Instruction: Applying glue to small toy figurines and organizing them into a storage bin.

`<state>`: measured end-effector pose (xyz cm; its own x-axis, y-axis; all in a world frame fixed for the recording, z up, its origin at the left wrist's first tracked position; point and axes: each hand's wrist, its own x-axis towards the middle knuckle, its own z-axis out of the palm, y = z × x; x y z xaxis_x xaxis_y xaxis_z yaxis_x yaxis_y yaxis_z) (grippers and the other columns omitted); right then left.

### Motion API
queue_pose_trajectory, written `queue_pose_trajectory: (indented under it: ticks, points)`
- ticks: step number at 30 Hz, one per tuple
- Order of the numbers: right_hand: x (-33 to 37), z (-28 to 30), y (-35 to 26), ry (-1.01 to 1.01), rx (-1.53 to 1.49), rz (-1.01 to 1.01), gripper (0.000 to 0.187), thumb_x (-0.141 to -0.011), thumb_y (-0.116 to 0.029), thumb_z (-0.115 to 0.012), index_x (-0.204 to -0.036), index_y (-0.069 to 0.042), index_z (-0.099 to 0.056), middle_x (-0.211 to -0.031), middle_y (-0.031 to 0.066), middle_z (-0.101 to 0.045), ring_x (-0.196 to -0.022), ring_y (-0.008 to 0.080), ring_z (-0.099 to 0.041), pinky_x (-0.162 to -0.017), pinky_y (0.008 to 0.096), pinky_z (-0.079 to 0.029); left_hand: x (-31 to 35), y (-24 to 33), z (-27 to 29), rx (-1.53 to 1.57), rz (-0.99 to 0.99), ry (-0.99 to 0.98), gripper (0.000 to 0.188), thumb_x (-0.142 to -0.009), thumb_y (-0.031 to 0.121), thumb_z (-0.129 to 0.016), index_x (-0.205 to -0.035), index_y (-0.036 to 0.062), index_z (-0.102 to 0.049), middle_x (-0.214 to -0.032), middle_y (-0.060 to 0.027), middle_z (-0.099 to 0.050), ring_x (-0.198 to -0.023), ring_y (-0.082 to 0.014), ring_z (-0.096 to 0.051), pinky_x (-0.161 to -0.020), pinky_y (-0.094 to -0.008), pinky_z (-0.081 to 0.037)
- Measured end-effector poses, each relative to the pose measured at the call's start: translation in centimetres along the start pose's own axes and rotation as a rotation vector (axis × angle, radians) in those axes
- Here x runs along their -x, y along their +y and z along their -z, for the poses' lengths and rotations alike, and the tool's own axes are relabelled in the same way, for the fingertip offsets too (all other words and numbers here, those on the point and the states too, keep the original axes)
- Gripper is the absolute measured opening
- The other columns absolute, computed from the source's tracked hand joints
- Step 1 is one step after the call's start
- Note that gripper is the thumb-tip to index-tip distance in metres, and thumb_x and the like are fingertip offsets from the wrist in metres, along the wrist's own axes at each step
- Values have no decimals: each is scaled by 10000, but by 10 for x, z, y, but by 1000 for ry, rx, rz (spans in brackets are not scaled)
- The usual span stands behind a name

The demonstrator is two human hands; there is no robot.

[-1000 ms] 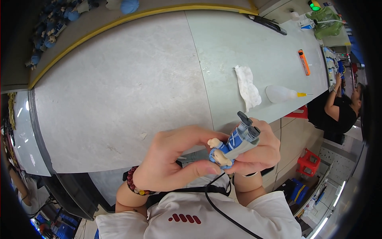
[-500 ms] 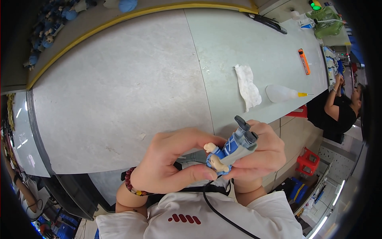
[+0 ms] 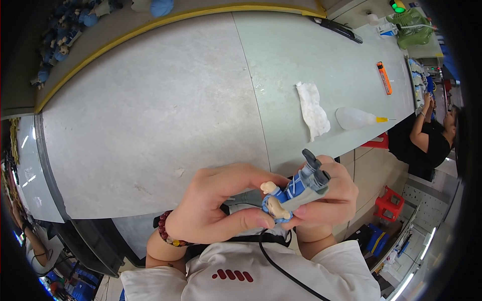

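Between my two hands, just off the table's near edge, is a small toy figure (image 3: 295,189) in blue and grey with dark boots. It is tilted head down, its boots pointing up and to the right. My left hand (image 3: 221,200) pinches it near the blue-capped head with thumb and forefinger. On the boot side, my right hand (image 3: 329,198) is closed round the body, thumb against the grey coat. The figure's far side is hidden by my fingers.
On the grey table (image 3: 150,110) lie a crumpled white cloth (image 3: 312,110), a squeeze bottle (image 3: 354,118) with a yellow needle tip and an orange box (image 3: 384,78). More figures (image 3: 63,42) fill the far-left shelf. A person (image 3: 427,133) sits at right beyond a red stool (image 3: 388,203).
The figure has turned slightly in my hands, and its boots have shifted a little to the right. My right thumb now shows against the coat; my left hand stays nearly still.
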<state>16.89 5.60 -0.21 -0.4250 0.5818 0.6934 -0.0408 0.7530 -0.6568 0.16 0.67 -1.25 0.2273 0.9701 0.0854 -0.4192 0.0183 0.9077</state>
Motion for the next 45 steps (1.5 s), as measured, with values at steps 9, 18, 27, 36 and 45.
queue_pose_trajectory:
  ticks: [9, 18, 27, 36, 45]
  points:
    - [1, 1, -2, -12, 43, 20, 212, -571, -152, -717, -740, -93, -603, -712, 45, -572, -614, 180, -556, -535, 268, -475, -1, 0, 0, -9, 4, -5, 426, -604, 163, -720, -871, -107, -528, -799, -162, -572, -703, -197, -534, -615, -284, -415]
    - [1, 1, -4, -12, 91, 9, 221, -558, -149, -720, -744, -95, -613, -702, 36, -562, -591, 169, -534, -518, 263, -456, -1, 1, 0, -57, -20, 9, 303, -690, 149, -645, -931, -8, -548, -810, -102, -592, -713, -201, -579, -638, -255, -430]
    - [8, -4, 5, 40, 18, -37, 211, -588, -114, -714, -726, -73, -558, -780, 79, -566, -568, 193, -531, -481, 272, -421, -2, 3, -2, -63, -42, 22, 296, -730, 87, -593, -986, -35, -509, -899, -127, -569, -814, -196, -564, -698, -261, -438]
    - [19, 41, 24, 677, 452, -22, 368, -723, -323, -498, -938, -34, -420, -1053, 127, -413, -916, 222, -411, -747, 345, -368, -5, 4, 2, -42, -45, -43, 345, -650, 72, -632, -931, -98, -528, -920, -203, -543, -863, -249, -540, -753, -316, -414]
    - [21, 50, 46, 659, 476, -265, 494, -666, -220, -494, -1093, -11, -360, -1081, 106, -391, -1008, 210, -373, -818, 388, -352, 9, 1, 4, 124, -195, -104, 394, -577, 64, -715, -909, -39, -530, -825, -156, -562, -777, -211, -545, -703, -295, -416]
